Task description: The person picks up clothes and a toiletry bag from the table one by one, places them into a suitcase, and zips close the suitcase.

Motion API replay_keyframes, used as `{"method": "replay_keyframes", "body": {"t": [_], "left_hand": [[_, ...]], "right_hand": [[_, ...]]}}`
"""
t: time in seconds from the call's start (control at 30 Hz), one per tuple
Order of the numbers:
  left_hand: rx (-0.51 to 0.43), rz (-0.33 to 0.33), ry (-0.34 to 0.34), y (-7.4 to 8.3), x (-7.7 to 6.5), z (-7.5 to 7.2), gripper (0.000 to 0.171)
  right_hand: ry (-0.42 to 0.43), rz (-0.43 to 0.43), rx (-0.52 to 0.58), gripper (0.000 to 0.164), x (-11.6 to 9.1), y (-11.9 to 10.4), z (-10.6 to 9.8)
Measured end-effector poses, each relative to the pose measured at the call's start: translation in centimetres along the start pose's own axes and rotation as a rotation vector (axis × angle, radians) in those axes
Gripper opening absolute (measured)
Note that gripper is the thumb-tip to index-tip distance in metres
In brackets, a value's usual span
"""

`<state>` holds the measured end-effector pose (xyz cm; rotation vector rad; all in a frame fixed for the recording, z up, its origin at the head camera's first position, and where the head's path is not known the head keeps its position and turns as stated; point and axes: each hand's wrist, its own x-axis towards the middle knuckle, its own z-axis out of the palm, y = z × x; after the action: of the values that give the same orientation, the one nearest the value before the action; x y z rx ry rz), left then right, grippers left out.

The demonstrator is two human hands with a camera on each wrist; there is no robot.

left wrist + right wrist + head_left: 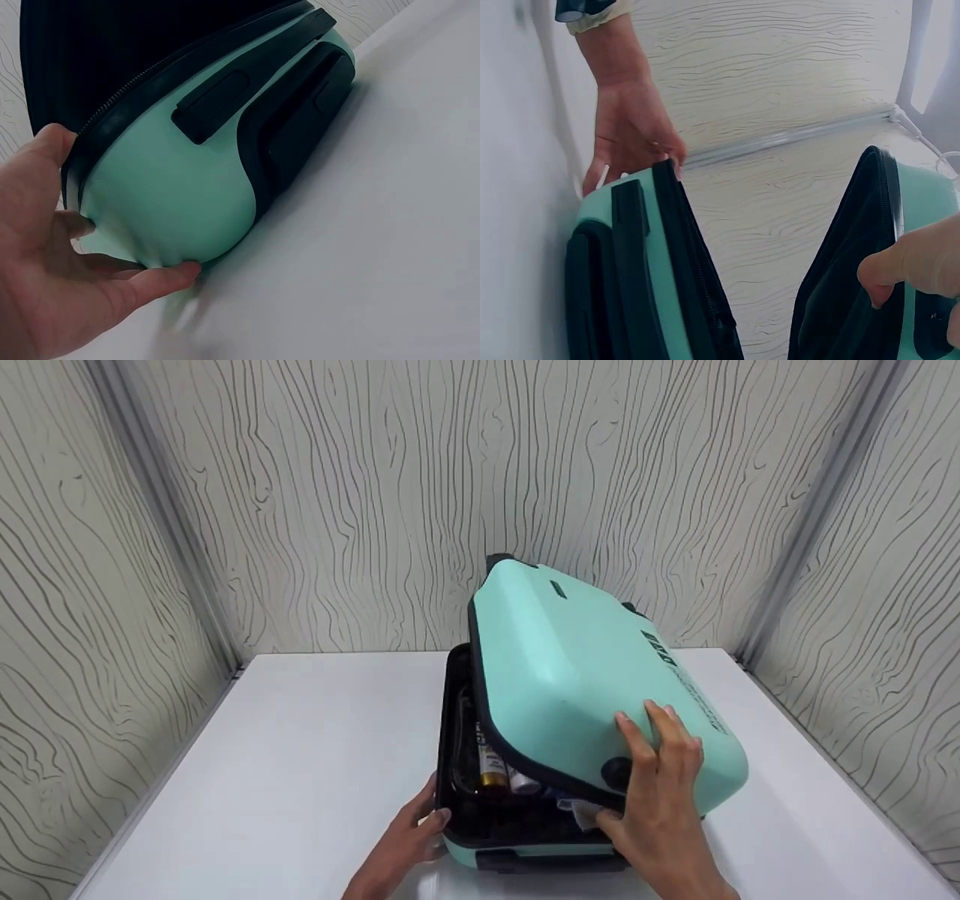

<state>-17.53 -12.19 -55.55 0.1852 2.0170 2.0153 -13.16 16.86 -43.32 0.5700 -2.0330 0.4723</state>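
Observation:
A mint-green hard-shell suitcase lies on the table with its lid (562, 675) tilted partway up over the base (461, 851). My right hand (664, 795) grips the lid's near edge, fingers spread over the shell and thumb (881, 274) inside the rim. At the near left corner of the base, my left hand (409, 840) holds on, its thumb over the black rim and its fingers against the shell (172, 187). Inside the base show a gold-ended tube (492, 772), a white-ended item (523, 782) and some clear plastic (581, 812). The lid hides the other contents.
The white table (315, 735) extends on both sides of the suitcase. Wood-patterned panels (360, 510) enclose it at the back and sides, with grey strips at the corners. A black handle (307, 112) sits on the near side of the base.

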Motion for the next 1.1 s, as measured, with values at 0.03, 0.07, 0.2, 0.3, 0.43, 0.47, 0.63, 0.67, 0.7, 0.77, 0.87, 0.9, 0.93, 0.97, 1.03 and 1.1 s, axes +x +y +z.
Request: {"method": "replay_keyframes", "body": {"t": [0.03,0.07,0.2,0.3,0.43,0.47,0.63,0.67,0.7,0.77,0.87,0.9,0.93,0.97,1.03,1.1], "left_hand": [[-0.008,0.003,-0.002,0.0,0.0,0.0,0.074],[-0.015,0.004,-0.003,0.0,0.0,0.0,0.074],[-0.046,0.014,-0.018,0.0,-0.1,0.1,0.075],[-0.060,0.013,-0.026,0.0,-0.2,0.3,0.078],[-0.053,0.005,-0.031,0.1,-0.3,0.4,0.079],[-0.048,0.002,-0.031,0.2,-0.4,0.4,0.079],[-0.030,-0.017,-0.027,0.3,-0.5,0.4,0.081],[-0.028,-0.020,-0.027,0.3,-0.5,0.4,0.082],[-0.029,-0.022,-0.028,0.3,-0.5,0.4,0.082],[-0.027,-0.025,-0.028,0.2,-0.5,0.3,0.082],[-0.024,-0.024,-0.029,0.1,-0.4,0.2,0.082],[-0.022,-0.023,-0.028,0.1,-0.5,0.1,0.082],[-0.020,-0.025,-0.028,0.0,-0.5,0.1,0.082],[-0.019,-0.024,-0.028,0.0,-0.5,0.1,0.082],[-0.017,-0.025,-0.027,-0.1,-0.6,0.1,0.081],[-0.017,-0.027,-0.027,-0.1,-0.6,0.2,0.081]], "right_hand": [[-0.010,-0.005,-0.013,0.126,-0.1,-0.1,0.2],[-0.012,-0.015,-0.019,0.126,-0.2,-0.2,0.3],[-0.032,-0.039,-0.039,0.124,-0.5,-0.4,0.9],[-0.046,-0.067,-0.035,0.120,-1.0,-0.6,1.5],[-0.067,-0.117,-0.042,0.112,-1.7,-1.0,2.2],[-0.070,-0.129,-0.049,0.110,-1.8,-1.1,2.4],[-0.083,-0.176,-0.086,0.102,-2.3,-1.4,3.1],[-0.084,-0.181,-0.092,0.101,-2.4,-1.5,3.2],[-0.088,-0.185,-0.096,0.101,-2.4,-1.5,3.2],[-0.093,-0.191,-0.105,0.099,-2.5,-1.6,3.4],[-0.102,-0.203,-0.110,0.097,-2.6,-1.7,3.5],[-0.104,-0.207,-0.114,0.095,-2.6,-1.8,3.6],[-0.105,-0.210,-0.118,0.093,-2.7,-1.8,3.7],[-0.103,-0.213,-0.125,0.088,-2.7,-1.9,3.8],[-0.105,-0.218,-0.140,0.071,-2.8,-2.0,3.9],[-0.110,-0.225,-0.160,0.055,-2.9,-2.1,4.0]]}}
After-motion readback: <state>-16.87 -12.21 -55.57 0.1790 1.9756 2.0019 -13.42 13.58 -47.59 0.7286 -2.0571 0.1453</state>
